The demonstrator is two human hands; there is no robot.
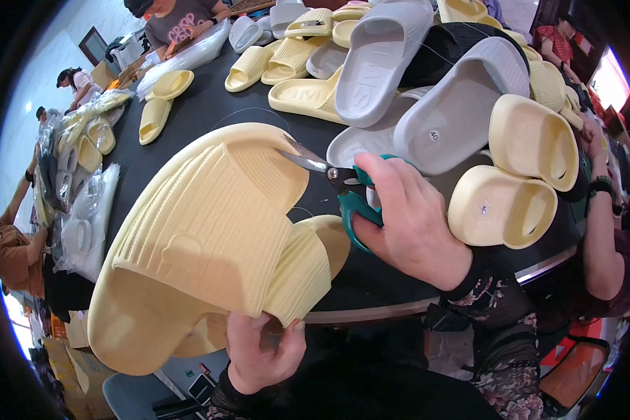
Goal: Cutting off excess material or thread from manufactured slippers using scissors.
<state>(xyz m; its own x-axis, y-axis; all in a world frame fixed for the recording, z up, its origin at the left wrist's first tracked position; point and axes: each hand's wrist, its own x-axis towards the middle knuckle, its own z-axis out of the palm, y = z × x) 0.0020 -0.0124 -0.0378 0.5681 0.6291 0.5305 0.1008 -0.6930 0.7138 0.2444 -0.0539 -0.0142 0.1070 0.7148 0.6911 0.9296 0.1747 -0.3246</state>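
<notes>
My left hand grips a pair of pale yellow slide sandals from below, its fingers closed on the strap edges. The larger-looking slide is tilted up in front, and a second yellow slide shows behind it, partly hidden. In my right hand is a pair of scissors with teal handles, my fingers around the loops. Their blades are parted, with the tips at the rim of the front slide's toe end. A thin thread curves over the table just beyond that slide.
The dark table carries a heap of grey slides and yellow slides. Two yellow slides lie near my right forearm. Bagged slides are at the left. Co-workers sit around, one arm close on the right.
</notes>
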